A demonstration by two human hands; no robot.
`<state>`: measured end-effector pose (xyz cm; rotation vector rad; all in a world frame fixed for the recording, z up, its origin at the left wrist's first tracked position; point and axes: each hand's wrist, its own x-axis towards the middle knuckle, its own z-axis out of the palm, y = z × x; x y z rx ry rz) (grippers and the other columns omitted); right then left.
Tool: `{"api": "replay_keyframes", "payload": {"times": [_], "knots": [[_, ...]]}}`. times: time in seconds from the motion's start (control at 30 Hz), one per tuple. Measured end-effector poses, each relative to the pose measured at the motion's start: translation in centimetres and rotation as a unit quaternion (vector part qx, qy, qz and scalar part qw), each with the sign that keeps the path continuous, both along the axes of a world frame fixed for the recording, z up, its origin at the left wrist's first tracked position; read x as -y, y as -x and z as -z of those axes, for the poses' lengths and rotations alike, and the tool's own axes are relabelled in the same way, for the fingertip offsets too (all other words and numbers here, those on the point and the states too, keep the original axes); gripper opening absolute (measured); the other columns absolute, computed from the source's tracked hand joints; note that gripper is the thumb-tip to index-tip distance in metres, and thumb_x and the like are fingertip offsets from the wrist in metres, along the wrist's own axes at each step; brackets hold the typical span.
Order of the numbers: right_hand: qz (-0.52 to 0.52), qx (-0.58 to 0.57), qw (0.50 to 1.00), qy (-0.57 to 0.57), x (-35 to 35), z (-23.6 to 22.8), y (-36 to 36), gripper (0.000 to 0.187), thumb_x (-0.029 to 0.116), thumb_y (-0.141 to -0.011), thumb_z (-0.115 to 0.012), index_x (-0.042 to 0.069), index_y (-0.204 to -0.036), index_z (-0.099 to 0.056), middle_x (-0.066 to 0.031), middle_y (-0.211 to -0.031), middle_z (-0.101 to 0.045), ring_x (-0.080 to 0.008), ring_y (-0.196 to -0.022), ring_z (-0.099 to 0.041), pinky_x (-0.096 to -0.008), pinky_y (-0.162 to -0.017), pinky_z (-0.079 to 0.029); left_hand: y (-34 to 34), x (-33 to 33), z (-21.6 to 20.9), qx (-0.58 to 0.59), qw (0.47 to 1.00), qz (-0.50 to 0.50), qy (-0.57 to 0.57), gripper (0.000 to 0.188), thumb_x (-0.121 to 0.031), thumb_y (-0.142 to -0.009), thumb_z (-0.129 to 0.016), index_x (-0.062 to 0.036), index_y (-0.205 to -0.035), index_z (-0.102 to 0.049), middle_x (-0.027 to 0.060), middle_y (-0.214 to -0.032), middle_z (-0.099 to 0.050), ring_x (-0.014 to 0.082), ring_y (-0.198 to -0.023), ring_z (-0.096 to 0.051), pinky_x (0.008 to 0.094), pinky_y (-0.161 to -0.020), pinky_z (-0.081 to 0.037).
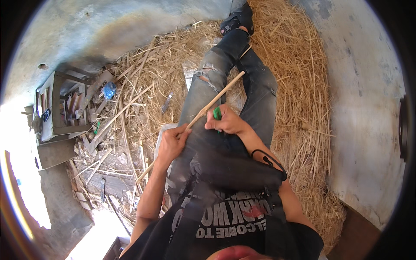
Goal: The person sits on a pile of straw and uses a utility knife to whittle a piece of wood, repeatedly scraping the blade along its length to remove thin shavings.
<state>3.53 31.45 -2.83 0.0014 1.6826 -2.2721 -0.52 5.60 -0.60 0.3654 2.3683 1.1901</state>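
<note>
Stick [203,112]: you have a long, thin, pale wooden stick, straight and bare, with a light tan surface.
Stick's pose: it runs on a slant, its far end up by your right knee, its near end down past your left wrist toward the floor.
Stick's place: it lies across your lap, above the grey jeans, over the straw.
Stick's hold: your left hand [171,143] wraps it near the middle.
Green-handled tool [217,113]: only a small bright green piece shows out of your right hand [225,122]; its blade is hidden.
Tool's place: it sits right against the stick, just above your left hand.
</note>
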Motion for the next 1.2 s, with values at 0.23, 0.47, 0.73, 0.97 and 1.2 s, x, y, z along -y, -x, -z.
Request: {"api": "replay_keyframes", "payload": {"times": [0.23, 0.47, 0.73, 0.97, 1.2], "knots": [[0.192, 0.009, 0.948, -0.253, -0.8, -0.6, -0.9, 0.041, 0.042, -0.103, -0.066, 0.002, -0.096, -0.066, -0.0057, -0.07, -0.061, -0.0187, -0.067, -0.062, -0.0343, -0.064, -0.046, 0.7, 0.6, -0.9, 0.062, 0.998, 0.018, -0.013, 0.032, -0.023, -0.099, -0.073, -0.0005, -0.121, -0.076, 0.0038, -0.073, -0.068, 0.0059, -0.071, -0.058, 0.0279, -0.064, -0.048], [0.135, 0.024, 0.911, -0.39, 0.9, 0.1, -3.9, 0.048, 0.045, -0.109, -0.048, -0.001, -0.097, -0.054, -0.0264, -0.084, -0.064, -0.0472, -0.083, -0.064, -0.0517, -0.075, -0.048, -0.1, -0.3, -1.7, 0.009, 1.0, 0.011, 0.013, 0.034, -0.026, -0.098, -0.073, 0.001, -0.119, -0.075, 0.022, -0.083, -0.075, 0.0279, -0.071, -0.073, 0.0384, -0.068, -0.054], [0.091, 0.004, 0.88, -0.467, 2.8, -0.2, -2.6, 0.05, 0.048, -0.108, -0.049, 0.0, -0.096, -0.057, -0.0265, -0.072, -0.065, -0.0507, -0.075, -0.065, -0.0577, -0.069, -0.048, -0.6, -1.4, -3.4, 0.001, 0.998, 0.006, 0.066, 0.025, -0.022, -0.099, -0.071, -0.003, -0.115, -0.076, 0.0184, -0.066, -0.061, 0.0158, -0.061, -0.058, 0.0355, -0.063, -0.049], [0.226, 0.004, 0.838, -0.497, 1.4, 1.5, -2.5, 0.053, 0.049, -0.11, -0.045, -0.001, -0.097, -0.06, -0.0234, -0.067, -0.062, -0.0446, -0.068, -0.065, -0.0531, -0.067, -0.049, -0.6, -0.1, -1.5, -0.037, 0.999, 0.005, -0.028, 0.031, -0.024, -0.096, -0.075, 0.0006, -0.114, -0.077, 0.0269, -0.083, -0.073, 0.0373, -0.075, -0.075, 0.0407, -0.068, -0.055], [0.172, 0.052, 0.944, -0.275, 0.9, 2.0, -2.7, 0.061, 0.052, -0.112, -0.038, 0.002, -0.092, -0.068, -0.0066, -0.064, -0.054, -0.0174, -0.062, -0.056, -0.0349, -0.063, -0.046, -0.6, 0.1, -2.0, -0.015, 1.0, -0.002, 0.028, 0.033, -0.026, -0.096, -0.076, 0.0016, -0.115, -0.076, 0.0274, -0.087, -0.074, 0.0375, -0.078, -0.076, 0.0408, -0.07, -0.056]]}}
